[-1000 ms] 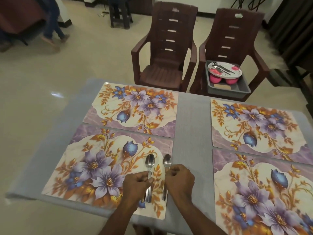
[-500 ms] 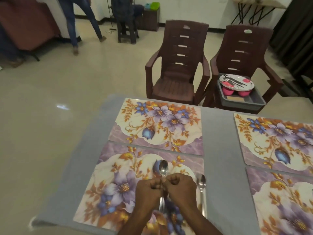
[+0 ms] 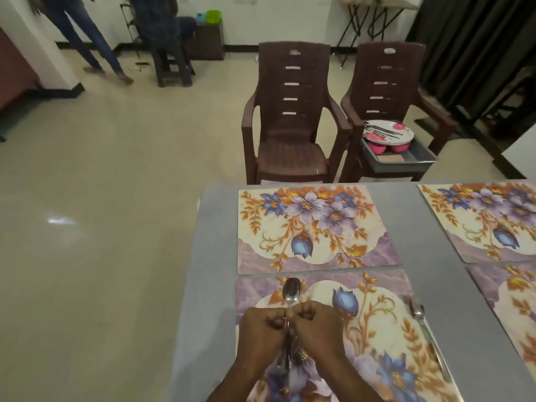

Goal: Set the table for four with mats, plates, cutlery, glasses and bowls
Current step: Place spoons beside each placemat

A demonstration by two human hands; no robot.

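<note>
Down at six o'clock on the grey table (image 3: 429,216), the left hand (image 3: 262,333) and the right hand (image 3: 316,329) sit knuckle to knuckle over the near floral mat (image 3: 374,323). Both have their fingers curled tight and pinch the handle of one spoon (image 3: 291,294) between them; its bowl pokes out toward twelve o'clock, lying over the mat's left side. Whether more cutlery hides under the fists I cannot tell.

Over at three o'clock from the hands, a second spoon (image 3: 419,311) lies along the right edge of the same mat, bowl toward twelve, touched by no one. Just beyond, at twelve o'clock, a far mat (image 3: 313,227) lies edge to edge with the near one. Two more mats (image 3: 490,219) run off the frame at two and three o'clock.

Past the table's far edge stand two brown plastic chairs. The left chair (image 3: 290,117) has a bare seat. The right chair (image 3: 388,82) carries a grey tub (image 3: 406,163) with a plate (image 3: 388,133) on top, cutlery lying across it and pink bowls (image 3: 377,147) beneath.

Away at eleven o'clock, a person's legs (image 3: 87,39) stand by a dark stool (image 3: 171,62).
</note>
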